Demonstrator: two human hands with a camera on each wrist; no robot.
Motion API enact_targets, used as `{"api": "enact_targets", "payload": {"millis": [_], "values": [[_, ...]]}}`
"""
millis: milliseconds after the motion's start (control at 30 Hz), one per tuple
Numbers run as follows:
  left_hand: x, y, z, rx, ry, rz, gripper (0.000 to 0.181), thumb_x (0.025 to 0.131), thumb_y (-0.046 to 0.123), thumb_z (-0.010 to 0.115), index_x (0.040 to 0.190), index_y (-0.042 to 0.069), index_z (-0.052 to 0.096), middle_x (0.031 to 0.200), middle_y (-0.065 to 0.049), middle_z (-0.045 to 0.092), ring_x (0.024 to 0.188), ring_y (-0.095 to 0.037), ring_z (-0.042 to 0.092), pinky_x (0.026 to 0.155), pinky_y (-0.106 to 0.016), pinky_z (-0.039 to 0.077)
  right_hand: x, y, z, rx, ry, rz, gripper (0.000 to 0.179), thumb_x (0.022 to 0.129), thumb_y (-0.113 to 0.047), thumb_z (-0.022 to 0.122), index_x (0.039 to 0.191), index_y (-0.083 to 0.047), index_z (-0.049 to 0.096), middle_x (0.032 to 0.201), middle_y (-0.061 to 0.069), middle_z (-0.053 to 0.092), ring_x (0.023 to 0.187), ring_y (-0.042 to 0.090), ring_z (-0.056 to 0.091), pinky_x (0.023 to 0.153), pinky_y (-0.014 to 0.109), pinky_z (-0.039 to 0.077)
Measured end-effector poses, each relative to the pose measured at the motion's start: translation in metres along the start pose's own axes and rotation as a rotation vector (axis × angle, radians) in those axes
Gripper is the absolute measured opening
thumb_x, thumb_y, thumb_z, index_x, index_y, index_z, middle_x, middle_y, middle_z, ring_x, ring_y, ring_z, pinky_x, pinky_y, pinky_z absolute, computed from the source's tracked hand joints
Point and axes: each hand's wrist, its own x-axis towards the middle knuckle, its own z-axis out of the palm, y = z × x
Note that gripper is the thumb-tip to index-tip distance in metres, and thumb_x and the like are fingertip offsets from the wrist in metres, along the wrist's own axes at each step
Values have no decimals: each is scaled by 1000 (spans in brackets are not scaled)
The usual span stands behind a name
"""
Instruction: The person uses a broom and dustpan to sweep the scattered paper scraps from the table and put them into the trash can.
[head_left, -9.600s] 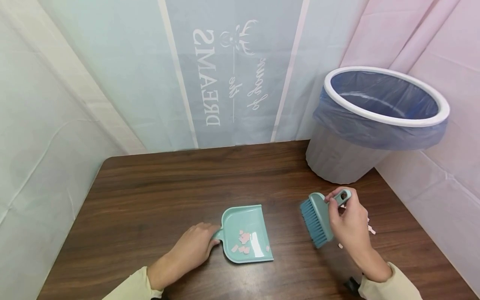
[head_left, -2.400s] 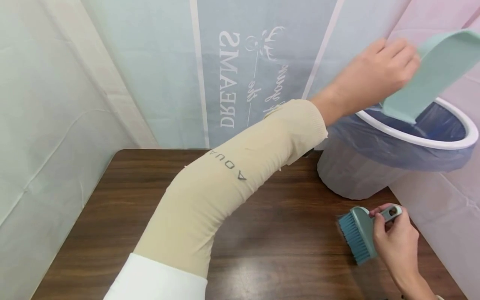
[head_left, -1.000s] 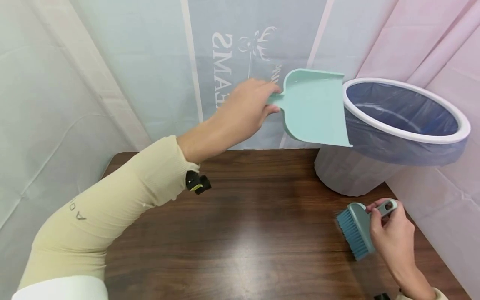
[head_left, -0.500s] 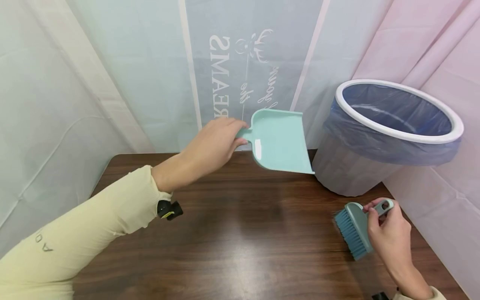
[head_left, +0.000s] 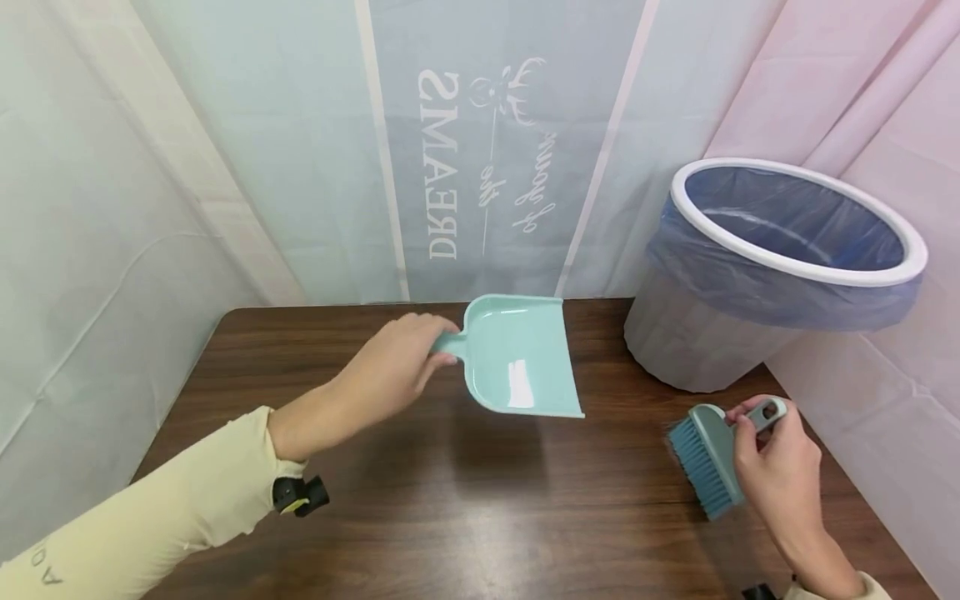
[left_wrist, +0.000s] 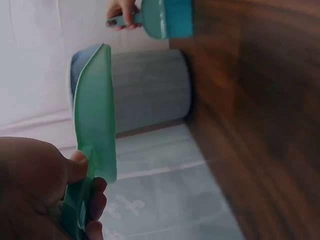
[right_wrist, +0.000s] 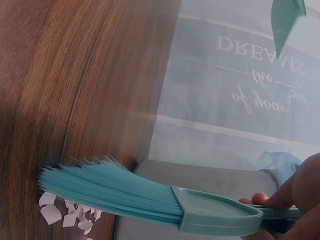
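My left hand grips the handle of a mint-green dustpan, thumb and fingers wrapped round it. The pan is level and bare inside, held above the table with its shadow below. On the right, my right hand pinches the handle of a matching hand brush. Its blue bristles point down and reach the table. Several pale pink paper scraps lie right beside the bristles in the right wrist view; the brush and hand hide them in the head view.
A grey bin with a blue liner and white rim stands at the table's back right corner. The dark wooden table meets a printed curtain behind, with pale sheets at both sides.
Earlier the dustpan lay on the table holding pink scraps, then was tipped over the bin. Since then my left hand has brought it back left and down, bare. The brush has barely moved lately.
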Motion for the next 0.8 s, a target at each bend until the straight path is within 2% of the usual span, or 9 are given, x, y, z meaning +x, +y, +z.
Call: {"api": "enact_targets", "payload": {"millis": [300,367,567,667,800], "values": [[-46,-3,32,-34,-39,-42,28,93,15,73,115,0,63,100,-5,68,86,-18,61,76,-37,54,1,1,0,-3,-9,13,17,93,6,62,108,2,57,88,-9,63,74,-25,48,59,3,38],[-56,-4,39,-21,-33,-49,28,92,14,74,114,0,63,99,-5,68,86,-17,62,75,-37,54,1,1,0,-4,-8,13,17,93,6,62,108,1,57,88,-12,62,74,-25,48,59,3,38],[-84,-5,62,6,-20,-89,30,90,14,76,115,2,63,100,-4,68,88,-17,63,74,-41,54,1,1,0,2,-1,4,17,92,6,62,108,1,58,88,-32,53,72,-25,48,58,4,37],[-95,-7,72,2,-37,-109,30,91,15,75,116,3,63,102,-4,68,90,-18,63,76,-42,53,1,1,0,7,1,-4,17,92,7,62,107,2,58,88,-36,51,72,-24,48,58,4,37],[-107,-10,83,-25,-67,-124,29,92,15,74,116,3,62,103,-2,67,90,-16,62,76,-41,53,1,0,0,8,1,-7,17,92,7,62,107,2,58,88,-36,51,72,-24,48,58,4,37]]}}
